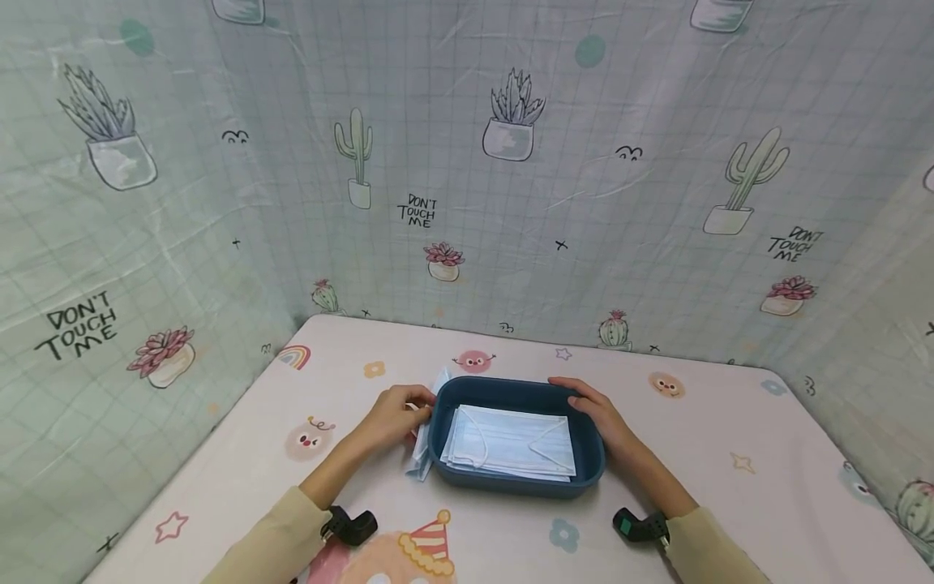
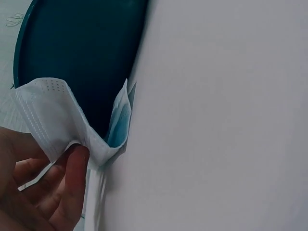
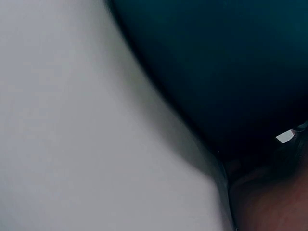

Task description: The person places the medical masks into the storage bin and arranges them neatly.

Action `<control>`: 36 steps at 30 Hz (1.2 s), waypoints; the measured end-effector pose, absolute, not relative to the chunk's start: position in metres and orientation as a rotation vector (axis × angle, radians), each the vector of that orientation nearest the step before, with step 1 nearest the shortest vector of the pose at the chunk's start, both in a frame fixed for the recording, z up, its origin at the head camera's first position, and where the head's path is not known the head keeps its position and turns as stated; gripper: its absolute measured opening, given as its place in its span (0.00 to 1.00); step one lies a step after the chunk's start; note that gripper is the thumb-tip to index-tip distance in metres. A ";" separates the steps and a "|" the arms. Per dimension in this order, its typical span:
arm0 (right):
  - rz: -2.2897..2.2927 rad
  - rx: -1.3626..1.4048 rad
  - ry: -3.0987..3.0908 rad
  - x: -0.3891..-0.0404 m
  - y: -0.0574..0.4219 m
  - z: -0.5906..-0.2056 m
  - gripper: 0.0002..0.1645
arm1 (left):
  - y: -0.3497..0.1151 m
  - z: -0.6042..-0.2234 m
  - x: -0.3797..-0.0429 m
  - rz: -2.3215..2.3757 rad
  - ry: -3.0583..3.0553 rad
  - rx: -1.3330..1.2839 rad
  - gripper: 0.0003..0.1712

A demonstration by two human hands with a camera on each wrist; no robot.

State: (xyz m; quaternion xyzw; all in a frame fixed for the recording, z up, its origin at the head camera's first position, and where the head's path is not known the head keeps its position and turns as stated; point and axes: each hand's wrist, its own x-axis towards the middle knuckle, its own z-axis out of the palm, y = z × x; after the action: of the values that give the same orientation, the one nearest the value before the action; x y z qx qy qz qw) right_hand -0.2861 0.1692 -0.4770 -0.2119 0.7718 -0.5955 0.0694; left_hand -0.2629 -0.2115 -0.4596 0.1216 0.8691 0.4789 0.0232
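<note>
A dark blue rectangular bin with rounded corners stands on the table, with a stack of light blue face masks lying flat inside. Along the bin's left outer side my left hand pinches a single face mask. In the left wrist view that face mask is bent, its white edge standing up against the bin's wall. At the far right corner my right hand grips the bin's rim, thumb on the inner side. The right wrist view shows mostly the bin's dark outer wall.
The white tabletop carries printed cartoon figures. Behind and to both sides hangs a curtain printed with potted plants. Black wrist devices sit on both forearms, close over the table.
</note>
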 end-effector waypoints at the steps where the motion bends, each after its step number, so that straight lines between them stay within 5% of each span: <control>1: -1.798 -0.638 2.315 -0.286 0.169 -0.477 0.28 | -0.211 -0.459 -0.263 1.477 2.699 0.376 0.13; 36: -1.762 -0.648 2.369 -0.287 0.172 -0.475 0.27 | -0.211 -0.373 -0.233 1.662 2.845 0.259 0.13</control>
State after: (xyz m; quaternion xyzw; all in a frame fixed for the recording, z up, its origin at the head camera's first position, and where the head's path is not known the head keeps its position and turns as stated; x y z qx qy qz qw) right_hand -0.2868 0.1724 -0.4754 -0.2142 0.7824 -0.5818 0.0595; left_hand -0.2330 -0.2114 -0.3728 0.0783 0.8580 0.5011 -0.0814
